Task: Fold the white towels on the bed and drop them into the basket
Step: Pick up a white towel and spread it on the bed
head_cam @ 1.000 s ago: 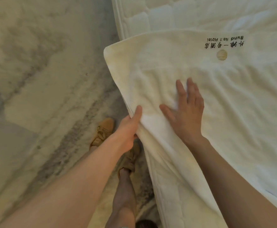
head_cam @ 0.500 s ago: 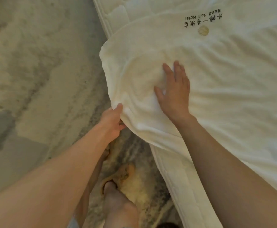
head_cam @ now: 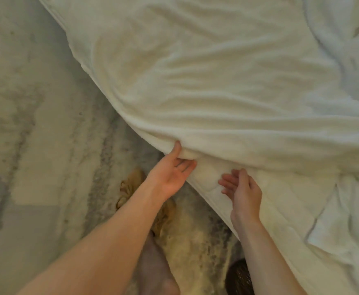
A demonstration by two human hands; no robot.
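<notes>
Your left hand (head_cam: 170, 174) pinches the near edge of the large white terry towel (head_cam: 206, 86), thumb on top and fingers curled underneath, at the side of the white quilted mattress (head_cam: 280, 205). The towel lies spread and rumpled across the bed, its edge hanging slightly over the side. Your right hand (head_cam: 243, 191) is loose, palm up, fingers half curled just below that towel edge, against the mattress side; whether it touches the cloth is hard to judge. Below, your tan lace-up shoes (head_cam: 129, 188) stand on the mottled grey carpet (head_cam: 36, 145).
</notes>
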